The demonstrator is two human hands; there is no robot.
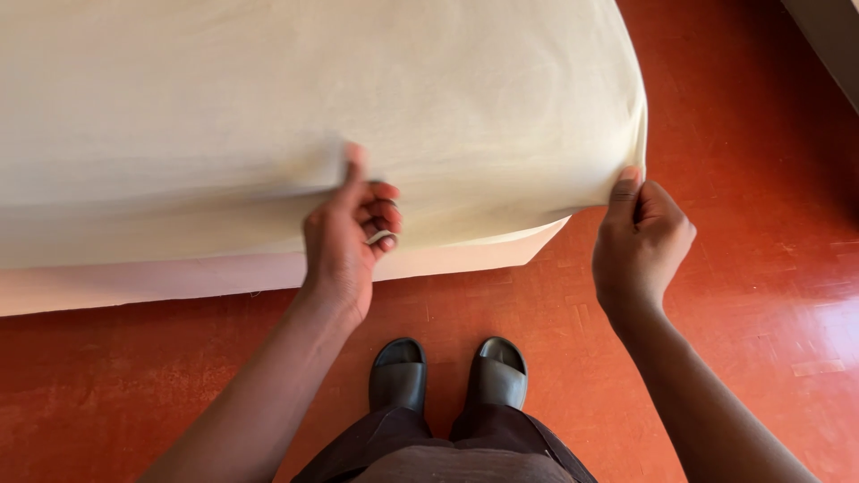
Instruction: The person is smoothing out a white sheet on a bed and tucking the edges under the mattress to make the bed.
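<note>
A cream bed sheet point(268, 107) covers a mattress that fills the upper left of the head view. My left hand point(351, 234) pinches the sheet's hanging edge near the middle of the bed's foot side, thumb up against the cloth. At the bed's right corner my right hand point(640, 237) grips the sheet's edge, thumb on top. Below the sheet's hem a pale strip of mattress side point(179, 279) shows. Both hands sit at about the same height, roughly a forearm apart.
The floor point(761, 268) is red-brown parquet with a bright patch of light at the right. My two feet in dark slide sandals point(447, 374) stand close to the bed. A pale wall edge point(832, 36) runs at the top right.
</note>
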